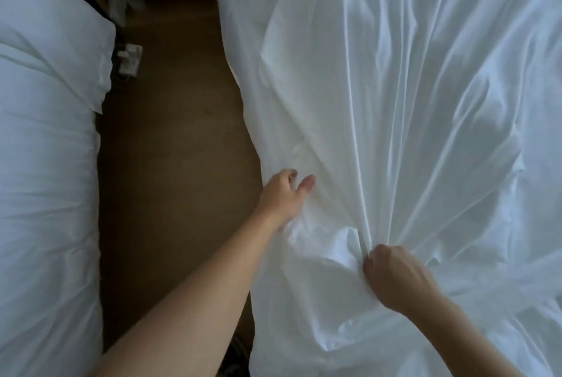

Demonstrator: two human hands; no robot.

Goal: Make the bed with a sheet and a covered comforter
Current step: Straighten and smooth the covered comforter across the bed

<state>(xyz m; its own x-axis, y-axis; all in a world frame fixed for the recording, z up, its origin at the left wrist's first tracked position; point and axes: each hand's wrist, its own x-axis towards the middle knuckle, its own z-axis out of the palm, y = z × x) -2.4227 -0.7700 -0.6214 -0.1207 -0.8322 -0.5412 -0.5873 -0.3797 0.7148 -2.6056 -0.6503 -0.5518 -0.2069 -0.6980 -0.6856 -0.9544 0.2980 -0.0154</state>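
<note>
on the far left lies a neighbouring bed (45,194), white and already plump, with a pillow (51,42) at its upper end. a strip of brown carpet (170,164) runs between it and the bed being made.

the step in hand looks like spreading and squaring the sheet (410,103), which lies over the right-hand bed in long creases, its near-left edge hanging down towards the carpet. to do it well, the pull should go along the creases and not across them. the two hands should work apart from each other, so that the cloth goes taut between them instead of bunching. the gathered fistful needs letting out before any tucking, or the fan of folds stays locked in. the hanging edge wants to end up level along the side of the mattress.

the left hand (284,197) reaches forward on a long, nearly straight arm to the sheet's hanging edge. its fingers are loosely bent and the thumb sticks out, and it seems released, with no cloth pinched that i can make out. the right hand (395,278) sits nearer the body, knuckles up and wrist bent, clenched around a bunch of the sheet. every crease radiates from that grip.
</note>
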